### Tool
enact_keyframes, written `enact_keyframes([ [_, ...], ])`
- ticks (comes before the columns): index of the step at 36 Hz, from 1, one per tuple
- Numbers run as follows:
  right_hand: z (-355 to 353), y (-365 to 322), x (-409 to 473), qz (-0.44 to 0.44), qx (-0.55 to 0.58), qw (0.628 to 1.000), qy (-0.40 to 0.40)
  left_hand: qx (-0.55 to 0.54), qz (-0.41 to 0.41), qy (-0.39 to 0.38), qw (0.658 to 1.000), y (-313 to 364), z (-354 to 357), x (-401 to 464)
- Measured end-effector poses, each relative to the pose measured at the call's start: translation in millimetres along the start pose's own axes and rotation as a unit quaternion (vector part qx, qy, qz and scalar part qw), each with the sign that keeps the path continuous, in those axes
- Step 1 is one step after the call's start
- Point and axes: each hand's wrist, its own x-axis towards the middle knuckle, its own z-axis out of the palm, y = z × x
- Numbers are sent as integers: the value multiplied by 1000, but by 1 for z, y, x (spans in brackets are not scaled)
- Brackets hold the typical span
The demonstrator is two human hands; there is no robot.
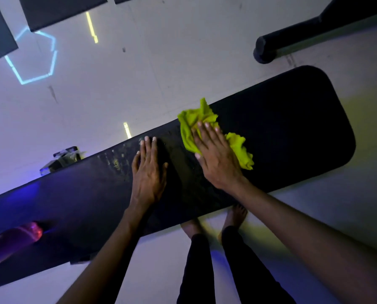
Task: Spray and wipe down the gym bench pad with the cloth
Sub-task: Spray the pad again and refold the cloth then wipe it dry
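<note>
Cloth (213, 132) flat under right hand (218, 156), grip wide; left hand (149, 170) flat on pad (292, 128).

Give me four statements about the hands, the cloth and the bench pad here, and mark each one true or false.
1. The right hand presses flat on the yellow-green cloth. True.
2. The left hand holds a spray bottle. False: it rests flat on the bench pad, holding nothing.
3. The cloth lies on the floor. False: it lies on the pad.
4. Pale streaks show on the pad beside the left hand. True.
</note>
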Motion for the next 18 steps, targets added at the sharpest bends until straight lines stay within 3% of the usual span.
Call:
enact_keyframes([
  [3,2,23,-35,-46,-28,998,-14,28,10,-22,999,2,2,-10],
  [6,-1,53,-59,-16,-35,999,-11,41,4,-33,999,8,4,-14],
  [12,-9,92,-118,205,-3,978,40,38,40,-46,997,35,14,-15],
  [16,4,50,-129,356,43,930,78,26,29,-51,998,49,22,-17],
  [18,13,15,-124,367,70,924,81,8,17,-44,999,49,22,-21],
])
